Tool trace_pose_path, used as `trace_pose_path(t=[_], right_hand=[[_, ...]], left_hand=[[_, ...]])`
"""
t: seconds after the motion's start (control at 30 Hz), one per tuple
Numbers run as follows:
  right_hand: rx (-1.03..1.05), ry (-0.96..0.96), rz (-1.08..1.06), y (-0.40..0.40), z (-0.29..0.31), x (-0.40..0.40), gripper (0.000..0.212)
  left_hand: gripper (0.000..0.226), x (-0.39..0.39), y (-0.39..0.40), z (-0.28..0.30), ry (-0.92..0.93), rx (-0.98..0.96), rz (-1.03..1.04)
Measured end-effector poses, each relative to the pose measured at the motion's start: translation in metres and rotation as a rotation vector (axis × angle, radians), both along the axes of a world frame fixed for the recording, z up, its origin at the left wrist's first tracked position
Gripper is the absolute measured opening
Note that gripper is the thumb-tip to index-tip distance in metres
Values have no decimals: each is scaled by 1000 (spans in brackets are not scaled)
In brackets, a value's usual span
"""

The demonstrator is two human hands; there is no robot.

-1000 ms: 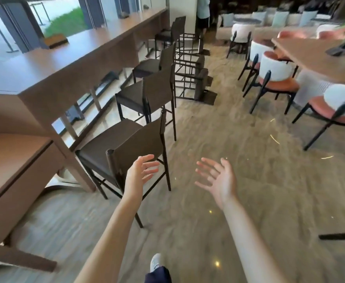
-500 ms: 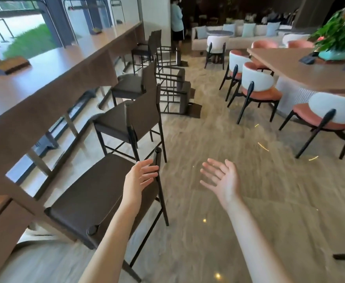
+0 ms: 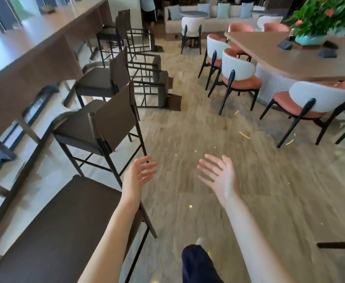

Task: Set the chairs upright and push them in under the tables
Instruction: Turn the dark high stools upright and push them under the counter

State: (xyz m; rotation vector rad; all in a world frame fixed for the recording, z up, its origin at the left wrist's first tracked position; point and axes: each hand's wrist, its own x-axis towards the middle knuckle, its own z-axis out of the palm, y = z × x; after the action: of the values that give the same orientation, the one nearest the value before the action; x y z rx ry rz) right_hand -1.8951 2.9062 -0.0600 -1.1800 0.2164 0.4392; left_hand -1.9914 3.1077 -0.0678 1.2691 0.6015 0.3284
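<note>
both hands are out in front with nothing in them. the left hand (image 3: 140,174) has its fingers spread and loosely straight, palm turned inward, hovering just past the back corner of the nearest bar stool (image 3: 61,217), and i can't tell if the wrist brushes the stool's back or just passes in front of it. the right hand (image 3: 218,176) is wide open too, palm up and tilted toward the left one, over bare floor (image 3: 249,201).

using the long bar counter (image 3: 45,48) as the landmark: four dark brown stools stand upright along its aisle side. the nearest one is at the near end, seat facing the counter. the second stool (image 3: 98,123) is next along, its seat partly tucked under the counter edge, then the third stool (image 3: 104,80), then the far stool (image 3: 116,27) up by the far end.

out in the aisle, away from the counter and level with the third and far stools, there are tipped-over stools (image 3: 153,82) lying on their sides with the black leg frames showing. it looks like two or three in a row, but they overlap so i can't count for sure.

across the aisle from the counter is a wooden table (image 3: 290,58) with a potted plant (image 3: 318,19) on it, and pink-and-white chairs (image 3: 239,72) standing around it. someone is standing past the counter's far end.
</note>
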Motion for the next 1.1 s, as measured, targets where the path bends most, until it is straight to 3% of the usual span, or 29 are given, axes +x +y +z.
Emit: trace_pose_path(t=[0.27, 0.47, 0.67, 1.1], right_hand=[[-29, -11, 28, 12, -3, 153, 48], [-55, -65, 52, 15, 13, 281, 48], [-58, -34, 50, 22, 12, 363, 47], [-88, -7, -8, 123, -15, 546, 47]], left_hand=[[40, 149, 7, 1, 55, -6, 66], [38, 279, 8, 23, -16, -40, 103], [40, 359, 12, 16, 22, -49, 88], [44, 540, 122, -13, 15, -43, 64]])
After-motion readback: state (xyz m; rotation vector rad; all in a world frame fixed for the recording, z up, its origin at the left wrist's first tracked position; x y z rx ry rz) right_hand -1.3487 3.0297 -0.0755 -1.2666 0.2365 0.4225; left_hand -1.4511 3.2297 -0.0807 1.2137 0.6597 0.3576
